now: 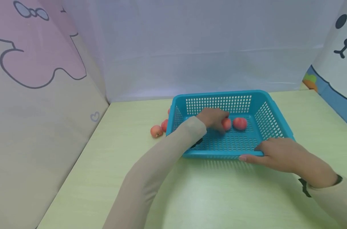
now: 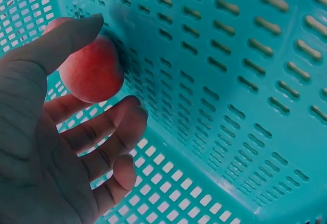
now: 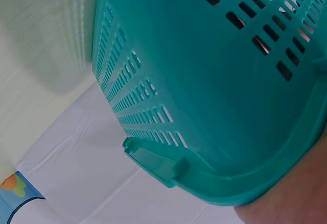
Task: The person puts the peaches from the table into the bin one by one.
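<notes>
A blue plastic basket with perforated sides stands on the table. My left hand reaches down inside it and holds a red apple low over the basket's bottom. The thumb lies across the apple in the left wrist view, and the other fingers curve below it. Right beside, another red apple rests on the basket's bottom. My right hand grips the basket's near rim at the right corner, its thumb along the outside. Only a bit of that hand shows in the right wrist view, beside the rim.
Several more apples lie on the table by the basket's left side, partly hidden behind it. A pale sheet hangs behind the table. Printed cloths stand at the left and right.
</notes>
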`<state>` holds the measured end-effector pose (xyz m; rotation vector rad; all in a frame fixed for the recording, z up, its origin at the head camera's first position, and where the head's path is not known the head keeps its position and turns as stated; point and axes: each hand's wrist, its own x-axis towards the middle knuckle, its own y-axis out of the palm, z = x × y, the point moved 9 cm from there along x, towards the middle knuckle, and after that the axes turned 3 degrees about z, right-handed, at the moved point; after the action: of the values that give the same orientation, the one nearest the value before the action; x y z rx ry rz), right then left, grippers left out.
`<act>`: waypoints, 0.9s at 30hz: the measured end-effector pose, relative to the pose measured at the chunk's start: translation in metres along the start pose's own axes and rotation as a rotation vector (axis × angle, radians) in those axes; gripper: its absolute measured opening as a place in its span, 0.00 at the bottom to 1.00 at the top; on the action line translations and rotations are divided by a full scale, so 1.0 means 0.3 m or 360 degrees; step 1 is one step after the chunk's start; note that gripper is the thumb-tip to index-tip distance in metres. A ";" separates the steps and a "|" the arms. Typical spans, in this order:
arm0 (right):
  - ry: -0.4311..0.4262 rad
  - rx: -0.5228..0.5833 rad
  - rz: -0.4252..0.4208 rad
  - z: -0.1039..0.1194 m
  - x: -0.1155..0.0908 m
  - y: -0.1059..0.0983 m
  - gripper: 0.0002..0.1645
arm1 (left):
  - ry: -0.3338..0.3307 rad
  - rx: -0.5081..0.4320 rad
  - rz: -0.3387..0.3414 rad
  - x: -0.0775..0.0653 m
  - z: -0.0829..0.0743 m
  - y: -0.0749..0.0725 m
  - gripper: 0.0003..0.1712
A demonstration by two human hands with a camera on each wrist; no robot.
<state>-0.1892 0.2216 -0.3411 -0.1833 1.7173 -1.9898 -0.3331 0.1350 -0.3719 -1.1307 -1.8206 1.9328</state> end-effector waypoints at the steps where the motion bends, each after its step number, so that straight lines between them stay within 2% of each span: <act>1: 0.0002 0.0000 -0.0002 0.000 0.000 0.001 0.31 | -0.0002 0.0003 0.0004 -0.002 0.000 0.001 0.27; 5: 0.0006 0.0004 -0.0003 0.002 -0.001 0.004 0.33 | -0.0029 0.0017 0.0019 -0.016 0.004 -0.005 0.35; 8: 0.0007 0.0010 0.0009 0.003 -0.001 0.004 0.32 | -0.0040 0.0017 0.0014 -0.028 0.007 -0.027 0.40; 13: 0.0000 0.0025 0.0015 0.003 -0.003 0.000 0.29 | -0.0036 -0.0030 -0.0043 -0.060 0.007 -0.101 0.40; 17: 0.0009 0.0022 0.0019 0.001 -0.003 0.005 0.29 | -0.0042 -0.0036 -0.0145 -0.106 0.002 -0.169 0.39; 20: 0.0020 0.0010 0.0023 -0.002 -0.002 0.011 0.30 | -0.0028 0.0041 -0.0266 -0.176 -0.020 -0.230 0.38; 22: 0.0027 0.0002 0.0019 -0.003 -0.002 0.013 0.31 | -0.0005 0.0106 -0.0387 -0.249 -0.043 -0.280 0.38; 24: 0.0024 0.0006 0.0015 -0.004 -0.001 0.013 0.31 | 0.0013 0.0161 -0.0550 -0.343 -0.070 -0.339 0.38; 27: 0.0021 0.0022 0.0028 -0.003 0.001 0.014 0.31 | 0.0026 0.0189 -0.0856 -0.500 -0.094 -0.422 0.36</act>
<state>-0.1887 0.2220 -0.3452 -0.1504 1.7071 -1.9937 -0.2542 0.0806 -0.1982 -0.5387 -1.7428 1.6738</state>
